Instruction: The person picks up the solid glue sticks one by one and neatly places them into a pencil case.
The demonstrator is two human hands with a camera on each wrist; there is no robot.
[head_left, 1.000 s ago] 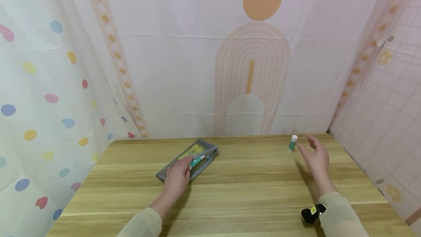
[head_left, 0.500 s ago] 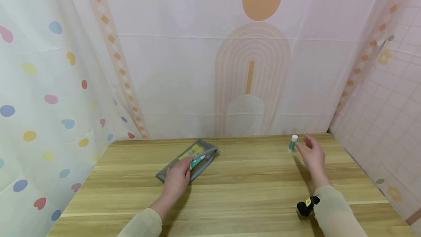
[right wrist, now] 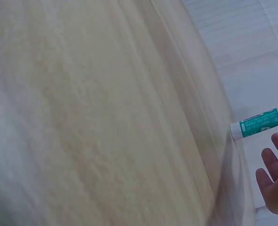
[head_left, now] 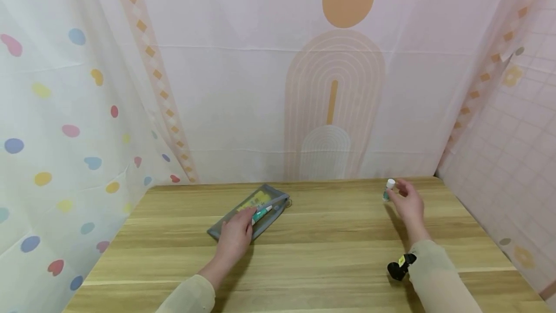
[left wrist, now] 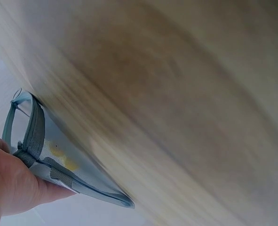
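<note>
So we're looking down at a light wooden tabletop with patterned fabric sheets hung around it on three sides. Our left hand is resting flat on a grey mesh zip pencil pouch lying at an angle toward the back left of the tabletop, fingers relaxed and pressing it down rather than curled around it. A teal-and-white pen sits on the pouch right at the fingertips. From the left wrist view we only get the pouch's edge and the heel of the hand, all pretty blurry. Over at the back right, our right hand is up against a small teal glue stick with a white cap standing upright, well apart from the pouch. In the right wrist view the fingers look fairly straight just beside the glue stick, and honestly we can't tell if they've actually closed on it.
</note>
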